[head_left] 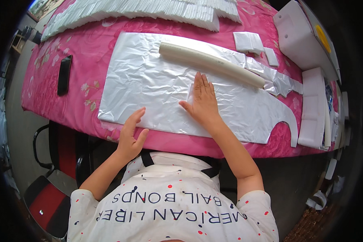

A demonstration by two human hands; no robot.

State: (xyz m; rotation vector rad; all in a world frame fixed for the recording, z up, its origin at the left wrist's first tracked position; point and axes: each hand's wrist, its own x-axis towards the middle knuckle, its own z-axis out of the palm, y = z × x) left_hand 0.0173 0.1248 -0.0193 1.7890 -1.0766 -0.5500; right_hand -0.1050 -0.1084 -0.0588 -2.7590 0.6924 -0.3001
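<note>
Silvery plastic sheet [143, 80] lies across a pink tablecloth [90, 60].
The right hand [203, 101] rests flat on it, fingers extended; the left hand [131, 135], unclenched and holding nothing, is at its near edge.

The person wears a white shirt [169, 206] with short, loose sleeves [257, 213]. Small red dots [170, 186] and dark ones, some shaped like drops, are scattered over it. Across the middle of the shirt stand two rows of large dark letters [170, 197], turned upside down. Beyond its hem, white cloth [177, 159] shows with two black bands [147, 159]. Forearms [234, 155], left hand [130, 139] and right hand [203, 103] are bare.
</note>
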